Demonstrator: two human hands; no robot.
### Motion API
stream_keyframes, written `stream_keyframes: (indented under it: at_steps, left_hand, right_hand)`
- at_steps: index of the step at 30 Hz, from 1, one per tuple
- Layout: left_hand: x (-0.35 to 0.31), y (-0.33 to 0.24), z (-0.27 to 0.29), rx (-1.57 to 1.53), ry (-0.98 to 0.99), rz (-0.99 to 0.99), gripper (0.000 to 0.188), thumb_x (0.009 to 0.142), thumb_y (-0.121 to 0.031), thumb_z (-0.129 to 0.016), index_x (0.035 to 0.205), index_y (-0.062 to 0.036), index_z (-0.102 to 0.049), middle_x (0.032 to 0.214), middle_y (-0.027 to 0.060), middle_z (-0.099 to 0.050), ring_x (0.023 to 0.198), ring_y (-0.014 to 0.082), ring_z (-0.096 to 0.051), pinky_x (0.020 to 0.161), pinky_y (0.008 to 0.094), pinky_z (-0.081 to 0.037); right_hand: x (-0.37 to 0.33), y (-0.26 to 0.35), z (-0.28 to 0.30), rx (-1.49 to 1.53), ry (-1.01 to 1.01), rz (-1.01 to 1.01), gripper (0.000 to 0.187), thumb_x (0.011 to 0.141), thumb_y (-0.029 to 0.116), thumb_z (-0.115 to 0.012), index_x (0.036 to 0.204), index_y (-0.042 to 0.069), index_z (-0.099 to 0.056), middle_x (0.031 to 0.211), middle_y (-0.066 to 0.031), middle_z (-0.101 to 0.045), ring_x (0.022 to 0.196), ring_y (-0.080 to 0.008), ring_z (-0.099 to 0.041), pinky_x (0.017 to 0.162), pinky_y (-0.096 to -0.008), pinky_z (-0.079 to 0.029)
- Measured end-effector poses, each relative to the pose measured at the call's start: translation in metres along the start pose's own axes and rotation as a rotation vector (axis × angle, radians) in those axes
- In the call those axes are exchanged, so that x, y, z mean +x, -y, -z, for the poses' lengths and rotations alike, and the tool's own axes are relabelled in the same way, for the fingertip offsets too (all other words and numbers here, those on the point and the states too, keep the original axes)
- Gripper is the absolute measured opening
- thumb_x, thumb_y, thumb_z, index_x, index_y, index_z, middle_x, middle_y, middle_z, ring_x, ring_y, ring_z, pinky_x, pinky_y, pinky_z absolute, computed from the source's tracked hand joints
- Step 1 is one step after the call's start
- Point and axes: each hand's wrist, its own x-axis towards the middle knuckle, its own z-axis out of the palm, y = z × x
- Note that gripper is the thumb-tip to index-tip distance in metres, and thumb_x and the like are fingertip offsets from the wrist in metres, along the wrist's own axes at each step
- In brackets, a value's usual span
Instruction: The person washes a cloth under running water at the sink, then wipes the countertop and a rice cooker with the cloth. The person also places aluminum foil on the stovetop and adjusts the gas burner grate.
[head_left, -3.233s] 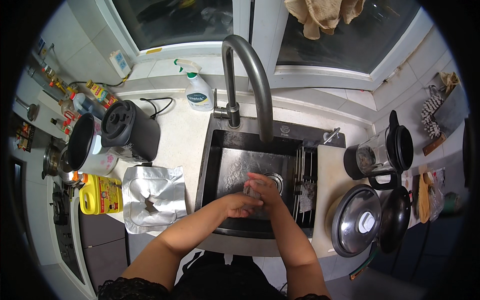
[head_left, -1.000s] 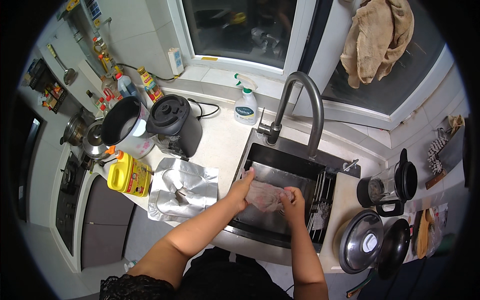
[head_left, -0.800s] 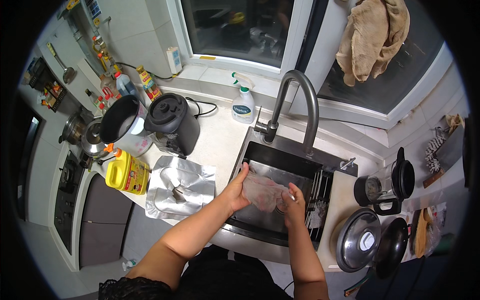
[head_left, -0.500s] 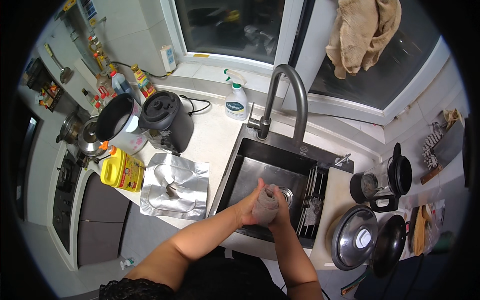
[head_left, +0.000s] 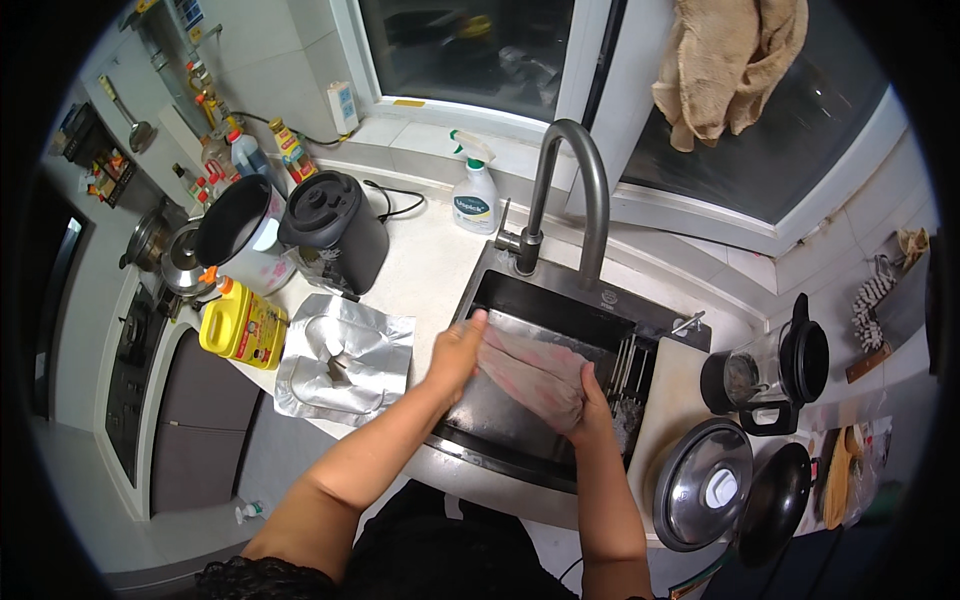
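A greyish cloth with faint pink patches [head_left: 532,376] is stretched between my two hands above the dark sink [head_left: 470,440]. My left hand [head_left: 456,352] grips its left end, thumb pointing up. At its right end, my right hand [head_left: 592,408] holds the gathered fabric. The cloth is loosely folded and slack in the middle, and it covers the drain. Behind it rises the tall curved faucet [head_left: 603,200], its spout over the back part of the sink.
A wire rack [head_left: 628,375] sits along the sink's right side, beside a light cutting board [head_left: 672,385]. Further right are a glass jug [head_left: 765,370], a pot lid [head_left: 706,480] and a black pan [head_left: 775,500]. Left stand a foil sheet [head_left: 390,345], yellow bottle [head_left: 240,330] and spray bottle [head_left: 474,200].
The cloth was wrung into a tight roll between both hands close together. Now my hands have moved apart, the left further to the left, and the cloth is opened out between them.
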Motion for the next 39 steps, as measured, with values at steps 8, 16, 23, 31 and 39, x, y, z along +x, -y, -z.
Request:
stream_keyframes:
  at_steps: [8, 16, 23, 31, 39]
  left_hand:
    - [-0.003, -0.001, 0.030, -0.161, 0.030, 0.236, 0.032, 0.089, -0.041, -0.063, 0.091, -0.0092, -0.061, 0.072, -0.0012, -0.059, 0.055, 0.0070, -0.050, 0.048, 0.0201, -0.041]
    - [-0.013, -0.021, 0.052, 0.067, 0.222, -0.082, 0.052, 0.091, -0.033, -0.062, 0.124, 0.0057, -0.052, 0.115, 0.0153, -0.060, 0.110, 0.0231, -0.052, 0.099, 0.0343, -0.039]
    - [-0.001, -0.064, 0.091, 0.088, 0.476, -0.246, 0.035, 0.094, -0.032, -0.059, 0.089, 0.0008, -0.070, 0.080, -0.0015, -0.064, 0.075, 0.0050, -0.053, 0.068, 0.0222, -0.044]
    - [0.029, -0.116, 0.131, 0.706, 0.056, -0.675, 0.033, 0.097, -0.032, -0.052, 0.117, -0.0098, -0.066, 0.096, 0.0101, -0.066, 0.089, 0.0115, -0.058, 0.080, 0.0277, -0.048]
    - [0.049, -0.094, 0.123, -0.063, 0.615, 0.087, 0.083, 0.099, -0.035, -0.047, 0.148, -0.0250, 0.018, 0.131, 0.0096, -0.051, 0.114, 0.0182, -0.051, 0.097, 0.0361, -0.040]
  right_hand:
    - [0.006, 0.007, -0.051, -0.023, 0.184, 0.109, 0.042, 0.097, 0.026, -0.050, 0.125, -0.005, -0.049, 0.122, -0.0150, -0.059, 0.112, -0.0270, -0.058, 0.099, -0.0397, -0.044]
    - [0.013, -0.008, -0.123, -0.469, 0.109, 0.217, 0.031, 0.097, 0.024, -0.052, 0.110, -0.003, -0.062, 0.121, -0.0150, -0.057, 0.112, -0.0212, -0.054, 0.098, -0.0330, -0.038]
    - [0.020, -0.003, -0.183, -0.777, -0.108, 0.373, 0.020, 0.090, 0.018, -0.065, 0.092, -0.002, -0.068, 0.081, -0.0027, -0.067, 0.073, -0.0082, -0.058, 0.066, -0.0243, -0.048]
    - [0.034, -0.017, -0.212, -0.469, -0.101, 0.302, 0.027, 0.088, 0.013, -0.066, 0.109, 0.000, -0.056, 0.101, -0.0106, -0.066, 0.090, -0.0160, -0.063, 0.080, -0.0304, -0.051]
    - [0.053, -0.020, -0.237, -0.442, 0.192, 0.273, 0.041, 0.088, -0.002, -0.057, 0.126, 0.002, -0.043, 0.118, -0.0100, -0.058, 0.109, -0.0167, -0.056, 0.097, -0.0307, -0.041]
